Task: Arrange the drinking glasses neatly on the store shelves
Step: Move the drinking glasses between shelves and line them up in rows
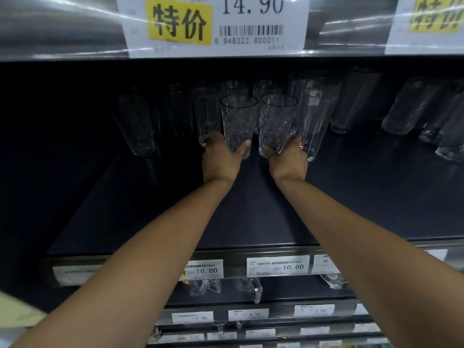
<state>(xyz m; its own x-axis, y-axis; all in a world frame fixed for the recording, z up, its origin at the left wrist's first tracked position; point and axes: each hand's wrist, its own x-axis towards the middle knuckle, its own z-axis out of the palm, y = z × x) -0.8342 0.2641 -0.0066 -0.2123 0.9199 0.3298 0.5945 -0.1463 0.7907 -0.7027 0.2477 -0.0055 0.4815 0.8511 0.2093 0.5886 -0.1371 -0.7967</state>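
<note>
Both arms reach deep into a dark shelf (pixel 175 217). My left hand (pixel 221 159) grips the base of a clear patterned glass (pixel 238 121), thumb on its right side. My right hand (pixel 288 159) grips the base of a matching patterned glass (pixel 276 119) just to the right. Both glasses stand upright, side by side, a small gap between them. Two more patterned glasses (pixel 266 87) stand right behind them. Whether the held glasses rest on the shelf or hover just above it cannot be made out.
Tall plain glasses (pixel 313 121) crowd the right hand; others stand at the left (pixel 135 126) and far right (pixel 411 109). A price sign (pixel 213 23) hangs on the shelf above. Price labels (pixel 277 266) line the front rail, with glassware (pixel 247 287) on lower shelves.
</note>
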